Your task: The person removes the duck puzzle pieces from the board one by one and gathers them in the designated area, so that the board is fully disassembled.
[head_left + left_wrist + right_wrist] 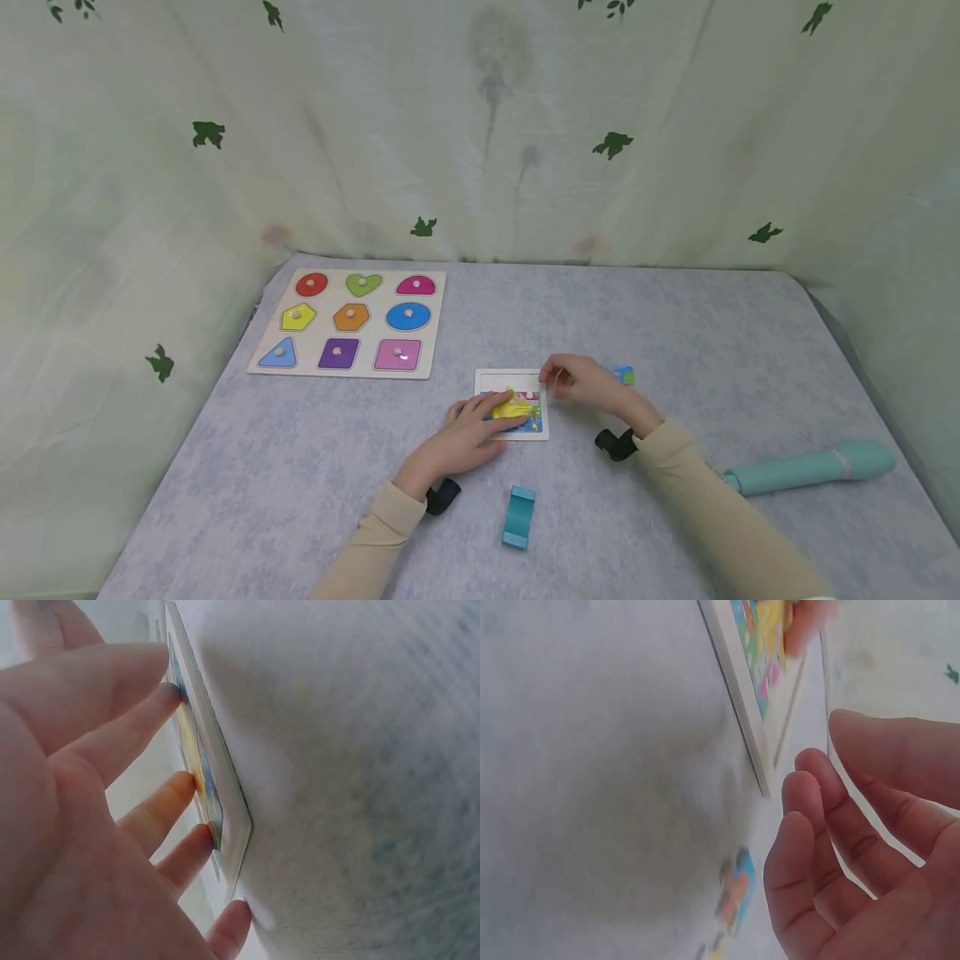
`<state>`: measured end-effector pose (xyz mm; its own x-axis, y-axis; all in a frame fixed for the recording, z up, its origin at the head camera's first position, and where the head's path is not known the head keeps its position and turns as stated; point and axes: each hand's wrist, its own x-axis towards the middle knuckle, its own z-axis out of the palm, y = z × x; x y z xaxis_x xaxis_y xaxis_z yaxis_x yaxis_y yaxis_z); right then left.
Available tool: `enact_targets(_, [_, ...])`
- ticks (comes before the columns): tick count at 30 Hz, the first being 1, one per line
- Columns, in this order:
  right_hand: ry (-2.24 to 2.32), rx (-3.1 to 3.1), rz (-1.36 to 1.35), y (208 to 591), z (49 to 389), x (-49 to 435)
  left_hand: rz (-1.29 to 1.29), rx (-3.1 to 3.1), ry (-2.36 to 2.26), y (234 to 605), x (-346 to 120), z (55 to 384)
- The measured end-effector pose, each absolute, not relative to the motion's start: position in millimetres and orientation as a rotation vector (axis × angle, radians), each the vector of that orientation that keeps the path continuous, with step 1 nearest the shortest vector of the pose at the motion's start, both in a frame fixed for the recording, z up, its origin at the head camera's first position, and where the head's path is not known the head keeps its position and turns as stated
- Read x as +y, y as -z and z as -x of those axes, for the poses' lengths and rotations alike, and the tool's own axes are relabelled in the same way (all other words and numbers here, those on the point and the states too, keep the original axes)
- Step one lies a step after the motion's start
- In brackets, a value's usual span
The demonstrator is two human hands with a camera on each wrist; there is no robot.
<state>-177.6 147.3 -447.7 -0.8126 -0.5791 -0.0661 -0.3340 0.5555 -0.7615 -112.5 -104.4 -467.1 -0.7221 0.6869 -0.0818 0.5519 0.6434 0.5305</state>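
A small white-framed picture puzzle [545, 425] lies on the table, a bare white strip along its far side and a colourful picture with a yellow figure [510, 406] below. My left hand [467, 432] rests on it with fingers spread; in the left wrist view its fingertips [186, 782] touch the picture. By the puzzle's far right corner is my right hand [588, 385], its fingers loosely bent. The right wrist view shows nothing between that thumb and fingers [802, 799]. A loose blue and green puzzle piece [624, 374] lies just beyond the right hand, partly hidden by it.
At the back left lies a board [438, 333] of knobbed coloured shapes. A teal object with a curved middle [518, 517] is in front, between the forearms. A folded teal umbrella [813, 469] lies at right. Black wrist cameras [617, 444] sit beside both wrists.
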Motion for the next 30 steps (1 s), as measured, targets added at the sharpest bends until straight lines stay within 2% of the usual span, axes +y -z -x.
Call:
enact_targets(11, [1.116,2.522,0.783,465.1,168.4,128.1,-0.997,2.604,-0.667,469.9,-103.6,113.1])
enact_targets(22, [1.127,2.565,0.741,463.5,161.6,119.0,-0.947,2.627,-0.635,466.5,-100.3,112.4])
enact_targets(30, [1.140,2.604,0.827,465.9,161.5,119.0,-0.945,2.622,-0.665,464.3,-100.7,111.7])
